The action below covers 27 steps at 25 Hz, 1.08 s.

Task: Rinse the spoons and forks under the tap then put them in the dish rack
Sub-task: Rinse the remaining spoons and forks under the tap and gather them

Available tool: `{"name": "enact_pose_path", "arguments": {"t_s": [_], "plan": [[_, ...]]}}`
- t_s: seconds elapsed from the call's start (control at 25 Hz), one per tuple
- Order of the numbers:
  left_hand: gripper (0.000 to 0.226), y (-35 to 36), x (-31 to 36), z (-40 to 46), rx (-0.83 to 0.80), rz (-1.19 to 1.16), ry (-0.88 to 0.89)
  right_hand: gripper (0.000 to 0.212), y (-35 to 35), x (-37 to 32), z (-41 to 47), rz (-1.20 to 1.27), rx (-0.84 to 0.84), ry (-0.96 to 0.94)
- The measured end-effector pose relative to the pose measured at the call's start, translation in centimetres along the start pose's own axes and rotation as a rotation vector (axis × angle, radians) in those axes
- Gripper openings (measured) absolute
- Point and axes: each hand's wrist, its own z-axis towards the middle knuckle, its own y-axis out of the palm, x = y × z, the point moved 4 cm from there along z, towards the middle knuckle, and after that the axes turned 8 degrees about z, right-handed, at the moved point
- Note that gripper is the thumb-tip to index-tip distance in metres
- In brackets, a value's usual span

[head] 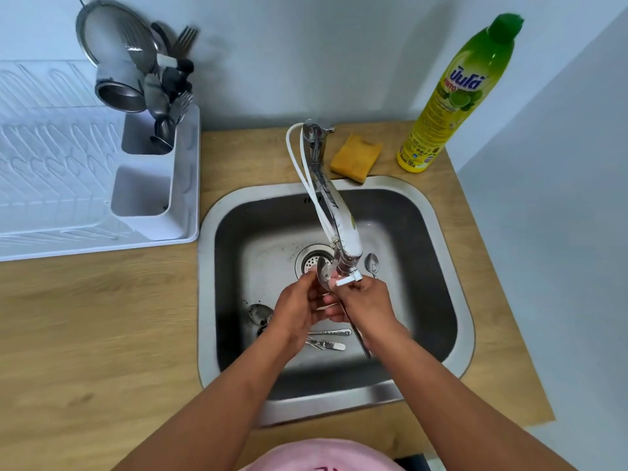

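Over the steel sink [438, 253], both hands meet under the tap [343, 229] spout. My right hand [365, 300] grips a spoon [323, 271] by its handle, which sticks out below toward me. My left hand [297, 305] touches the spoon's bowl with its fingers. On the sink floor lie a dirty spoon [260, 314], a small spoon [372, 263] and a few more pieces of cutlery [328, 339]. The white dish rack [185, 185] stands at the left, its far cutlery cup [142, 137] holding several spoons and forks.
A yellow sponge [355, 158] and a green-yellow dish soap bottle [452, 107] stand behind the sink. A strainer [108, 35] and a metal cup [119, 93] rest in the rack. A wooden counter [85, 317] surrounds the sink.
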Motion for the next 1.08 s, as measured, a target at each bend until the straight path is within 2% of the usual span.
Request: {"name": "enact_pose_path", "arguments": {"t_s": [0.12, 0.24, 0.44, 0.56, 0.72, 0.84, 0.96, 1.08], "plan": [[0.039, -0.4, 1.4, -1.4, 0.056, 0.148, 0.141, 0.013, 0.6, 0.2, -0.4, -0.014, 0.031, -0.039], [0.021, -0.2, 2.2, -2.1, 0.105, 0.343, 0.264, 0.010, 0.2, 0.3, -1.1, -0.016, 0.061, -0.073], [0.014, 1.3, 3.7, -1.9, 0.141, 0.503, 0.298, 0.009, 0.3, 0.6, -2.9, 0.100, -0.110, -0.028], [0.012, 3.4, 4.6, -2.2, 0.121, 0.479, 0.308, 0.015, -0.5, -0.1, -3.5, 0.154, -0.106, -0.072], [0.020, 4.3, 4.7, -2.6, 0.003, 0.439, 0.295, 0.024, -2.0, -0.4, -4.2, 0.208, -0.141, -0.060], [0.017, 3.9, 4.9, -3.0, 0.109, 0.446, 0.393, 0.018, -2.6, 0.1, -4.3, 0.259, -0.199, 0.032], [0.022, 3.5, 4.8, -3.1, 0.204, 0.436, 0.396, 0.018, -2.8, 0.3, -3.6, 0.329, -0.193, 0.133], [0.024, 3.0, 4.7, -3.2, 0.133, 0.399, 0.303, 0.024, -2.9, 0.2, -2.8, 0.376, -0.212, 0.251]]}}
